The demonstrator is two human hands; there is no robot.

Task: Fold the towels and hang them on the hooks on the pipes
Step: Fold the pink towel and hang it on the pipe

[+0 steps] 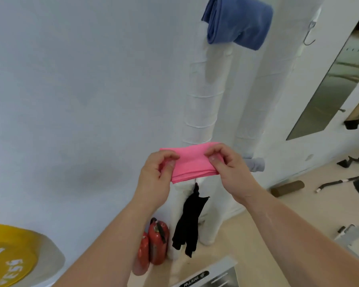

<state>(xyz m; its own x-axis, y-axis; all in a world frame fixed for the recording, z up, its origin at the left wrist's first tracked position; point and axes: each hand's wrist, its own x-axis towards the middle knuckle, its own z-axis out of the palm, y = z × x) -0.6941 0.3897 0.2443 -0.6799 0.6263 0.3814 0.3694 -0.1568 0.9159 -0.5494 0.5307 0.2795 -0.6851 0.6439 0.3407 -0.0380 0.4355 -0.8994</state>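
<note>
Pink towel (192, 161) is mid-air in front of the white pipes (203, 100), just below frame centre. It's already folded into a narrow flat band w/ several layers showing at its lower edge. Left hand (155, 172) pinches the 9 o'clock end, thumb on top, fingers curled under. Right hand (226, 164) pinches the 3 o'clock end the same way. Neither hand is spread.

Progress, as I read it:
- **Blue towel** (238, 21): folded and hung high on the pipes at 12–1 o'clock, so looks done.
- **Grey towel** (255, 163): pokes out at 3 o'clock of the right hand, against the pipes. Prob. hung too, but its hook is hidden, can't tell.
- **Black cloth** (190, 220): dangles at 6 o'clock below the pink towel. Not clear if it's part of the job.

Left to do: maybe one more fold on the pink towel, then get it on a hook. A bare metal hook (309, 36) shows at 2 o'clock, upper right, and is a likely spot. No other loose towels in view.
</note>
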